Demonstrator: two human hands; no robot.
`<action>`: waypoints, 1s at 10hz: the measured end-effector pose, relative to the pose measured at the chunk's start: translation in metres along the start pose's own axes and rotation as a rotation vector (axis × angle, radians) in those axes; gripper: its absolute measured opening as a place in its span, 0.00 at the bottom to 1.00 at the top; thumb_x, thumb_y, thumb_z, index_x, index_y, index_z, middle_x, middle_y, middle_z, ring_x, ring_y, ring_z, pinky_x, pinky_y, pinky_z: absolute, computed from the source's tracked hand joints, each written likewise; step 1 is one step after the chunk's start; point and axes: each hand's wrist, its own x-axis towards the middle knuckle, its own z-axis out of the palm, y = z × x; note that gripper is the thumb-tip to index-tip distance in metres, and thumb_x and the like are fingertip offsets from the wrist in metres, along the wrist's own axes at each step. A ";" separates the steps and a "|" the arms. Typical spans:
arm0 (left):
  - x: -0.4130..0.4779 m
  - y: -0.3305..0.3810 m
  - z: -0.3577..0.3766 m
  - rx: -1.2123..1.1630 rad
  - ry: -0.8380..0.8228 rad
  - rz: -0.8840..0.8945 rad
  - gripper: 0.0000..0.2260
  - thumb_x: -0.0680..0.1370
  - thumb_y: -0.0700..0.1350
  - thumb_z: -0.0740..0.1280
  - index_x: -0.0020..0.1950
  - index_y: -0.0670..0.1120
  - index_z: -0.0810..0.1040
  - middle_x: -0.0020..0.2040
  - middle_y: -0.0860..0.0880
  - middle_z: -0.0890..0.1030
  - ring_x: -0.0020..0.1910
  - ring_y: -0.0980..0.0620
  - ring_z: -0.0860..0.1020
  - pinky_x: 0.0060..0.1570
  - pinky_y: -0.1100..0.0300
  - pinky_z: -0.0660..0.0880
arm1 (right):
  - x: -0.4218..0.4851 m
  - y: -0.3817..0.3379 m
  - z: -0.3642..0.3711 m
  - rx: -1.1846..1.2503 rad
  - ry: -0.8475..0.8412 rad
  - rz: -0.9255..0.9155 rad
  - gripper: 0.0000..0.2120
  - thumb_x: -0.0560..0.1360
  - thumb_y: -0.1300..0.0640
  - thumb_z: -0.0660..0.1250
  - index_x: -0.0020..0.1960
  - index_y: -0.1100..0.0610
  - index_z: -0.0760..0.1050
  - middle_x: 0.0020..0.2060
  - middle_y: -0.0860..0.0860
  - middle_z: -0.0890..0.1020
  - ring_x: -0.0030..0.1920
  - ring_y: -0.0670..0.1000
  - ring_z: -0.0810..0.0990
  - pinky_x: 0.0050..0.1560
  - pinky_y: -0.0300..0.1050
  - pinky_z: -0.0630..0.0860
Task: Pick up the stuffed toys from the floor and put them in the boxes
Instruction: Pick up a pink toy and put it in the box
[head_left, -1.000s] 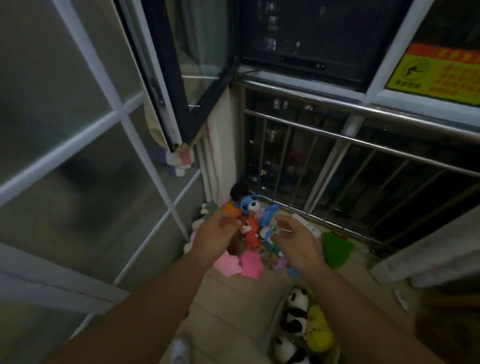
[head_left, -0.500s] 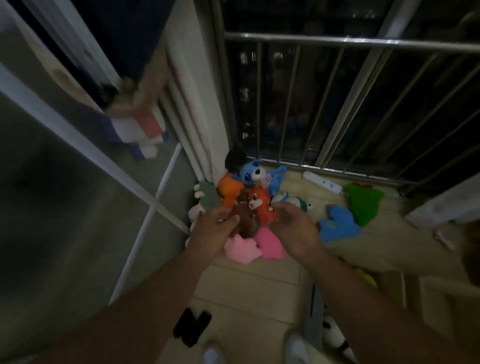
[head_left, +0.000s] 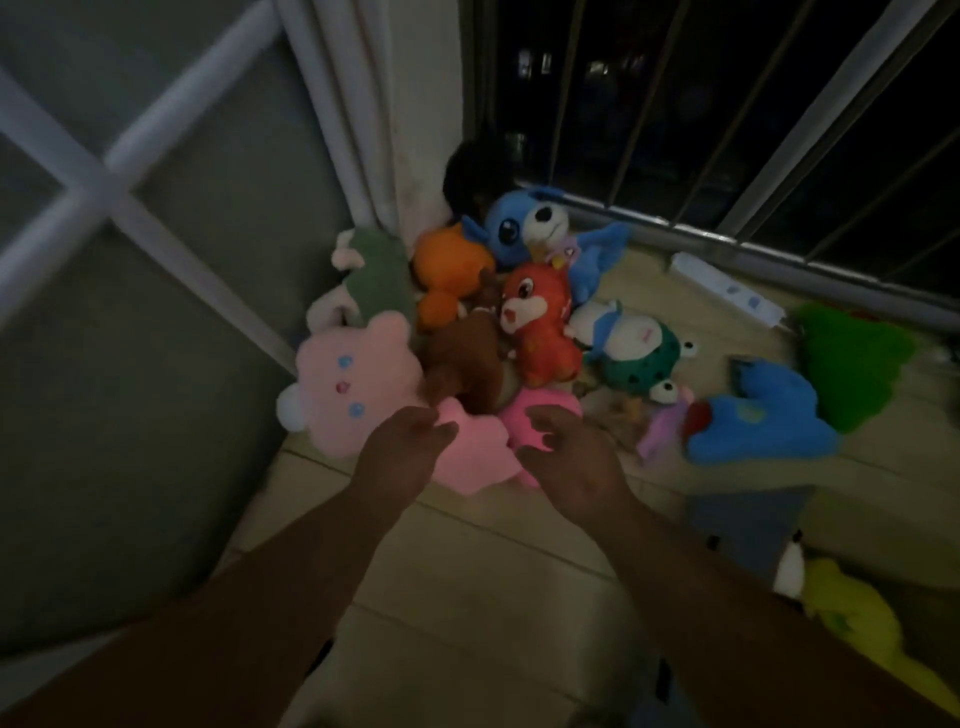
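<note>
As both arms reach out, the left hand (head_left: 400, 452) and right hand (head_left: 571, 462) hover with fingers loosely spread, gripping nothing, over a pink plush toy (head_left: 470, 460). It lies on the tiled floor (head_left: 467, 561) at the near edge of the stuffed-toy heap (head_left: 540, 322).

The stuffed toys (head_left: 524, 317) lie heaped in the corner, railing (head_left: 818, 117) behind, door (head_left: 156, 338) left, perhaps a box (head_left: 748, 519) right.

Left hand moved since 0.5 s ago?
Yes. The left hand was at the brown plush beside the red fox plush; now it's back toward the person, over the pink plush at the pile's near edge.
</note>
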 end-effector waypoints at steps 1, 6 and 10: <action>0.033 -0.045 0.034 0.039 -0.054 -0.036 0.21 0.75 0.52 0.69 0.66 0.45 0.74 0.60 0.49 0.74 0.58 0.49 0.72 0.60 0.57 0.66 | 0.034 0.043 0.031 -0.031 -0.037 -0.013 0.20 0.71 0.56 0.72 0.63 0.52 0.75 0.57 0.50 0.80 0.55 0.52 0.78 0.55 0.46 0.74; 0.120 -0.124 0.088 -0.278 0.044 0.010 0.40 0.66 0.48 0.78 0.74 0.45 0.64 0.70 0.48 0.69 0.66 0.48 0.69 0.67 0.48 0.66 | 0.122 0.088 0.108 -0.396 -0.354 -0.111 0.38 0.64 0.46 0.76 0.70 0.50 0.64 0.61 0.52 0.76 0.60 0.54 0.76 0.60 0.48 0.73; 0.104 -0.121 0.094 -0.704 -0.025 -0.197 0.39 0.67 0.58 0.74 0.74 0.49 0.64 0.69 0.46 0.71 0.66 0.42 0.70 0.66 0.41 0.67 | 0.102 0.084 0.105 -0.270 -0.238 -0.102 0.22 0.66 0.54 0.73 0.60 0.53 0.74 0.52 0.52 0.80 0.54 0.54 0.79 0.50 0.44 0.75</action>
